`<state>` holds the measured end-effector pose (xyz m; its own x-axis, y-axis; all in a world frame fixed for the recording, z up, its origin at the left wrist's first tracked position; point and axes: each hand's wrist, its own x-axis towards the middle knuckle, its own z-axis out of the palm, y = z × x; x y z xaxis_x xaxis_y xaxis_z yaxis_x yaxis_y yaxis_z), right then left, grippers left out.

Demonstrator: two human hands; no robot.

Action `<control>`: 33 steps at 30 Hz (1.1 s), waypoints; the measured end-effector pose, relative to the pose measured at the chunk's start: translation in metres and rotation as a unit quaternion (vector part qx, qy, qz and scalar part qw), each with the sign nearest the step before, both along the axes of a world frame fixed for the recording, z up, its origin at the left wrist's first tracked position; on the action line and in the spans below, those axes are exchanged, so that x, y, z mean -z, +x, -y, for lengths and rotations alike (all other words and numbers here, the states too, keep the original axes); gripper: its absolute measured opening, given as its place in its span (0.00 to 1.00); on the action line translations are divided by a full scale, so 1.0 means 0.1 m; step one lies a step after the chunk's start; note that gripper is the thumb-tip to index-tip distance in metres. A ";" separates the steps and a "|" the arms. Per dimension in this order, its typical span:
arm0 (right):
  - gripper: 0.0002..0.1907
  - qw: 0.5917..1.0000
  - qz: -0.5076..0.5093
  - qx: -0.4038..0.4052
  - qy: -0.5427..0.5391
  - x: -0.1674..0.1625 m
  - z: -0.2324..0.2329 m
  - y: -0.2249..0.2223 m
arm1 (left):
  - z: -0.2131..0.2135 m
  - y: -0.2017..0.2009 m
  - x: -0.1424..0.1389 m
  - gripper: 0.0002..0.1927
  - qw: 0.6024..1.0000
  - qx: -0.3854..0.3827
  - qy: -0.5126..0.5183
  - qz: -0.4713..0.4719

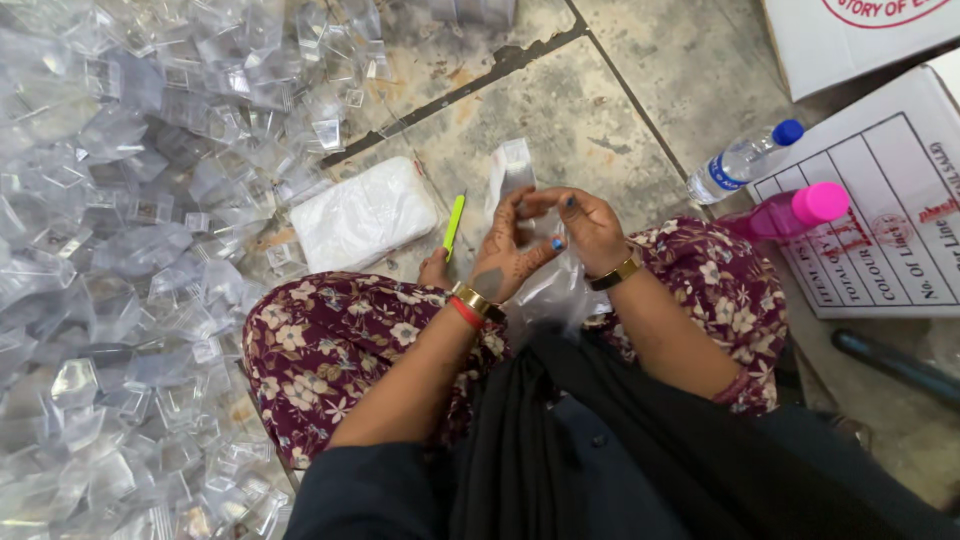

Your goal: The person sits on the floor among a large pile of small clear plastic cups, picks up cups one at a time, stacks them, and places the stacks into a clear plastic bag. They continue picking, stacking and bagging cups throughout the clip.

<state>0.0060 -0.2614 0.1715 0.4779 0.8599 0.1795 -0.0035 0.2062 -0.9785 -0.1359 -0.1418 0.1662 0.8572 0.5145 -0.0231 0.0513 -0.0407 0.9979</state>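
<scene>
I sit cross-legged on a tiled floor in floral trousers. My left hand [508, 252] and my right hand [588, 226] meet above my lap, and together they pinch a small clear plastic pouch [509, 172] that stands up from my fingers. More clear plastic film [548, 290] hangs below my hands over my lap. A yellow-green pen-like tool [453, 224] lies on the floor just left of my left hand.
A big heap of clear plastic pouches [130, 250] covers the floor on the left. A white packet [363, 213] lies beside it. On the right stand cardboard boxes [900, 230], a clear water bottle with a blue cap [742, 160] and a pink bottle [790, 212].
</scene>
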 end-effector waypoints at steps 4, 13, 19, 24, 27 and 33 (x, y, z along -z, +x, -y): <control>0.33 0.996 0.054 0.054 0.034 -0.11 -0.10 -0.05 | -0.14 0.07 0.36 0.24 0.991 0.023 -0.133 0.025; 0.11 0.996 -0.050 0.043 -0.063 0.13 -0.18 0.15 | -0.47 0.05 0.57 0.12 1.000 -0.002 0.023 0.003; 0.08 0.995 -0.048 0.024 -0.085 0.27 -0.21 0.21 | -0.57 0.05 0.36 0.20 0.997 0.042 -0.033 0.063; 0.06 0.996 -0.052 0.024 -0.062 0.42 -0.23 0.18 | -0.58 0.09 0.57 0.10 0.990 0.027 -0.137 -0.022; 0.06 0.971 -0.237 0.017 0.006 0.53 -0.26 0.12 | -0.54 0.12 0.65 0.11 0.996 0.006 -0.042 -0.078; 0.17 0.918 -0.354 -0.157 -0.088 0.47 -0.12 0.40 | -0.68 0.18 0.42 0.12 0.873 -0.120 -0.462 0.103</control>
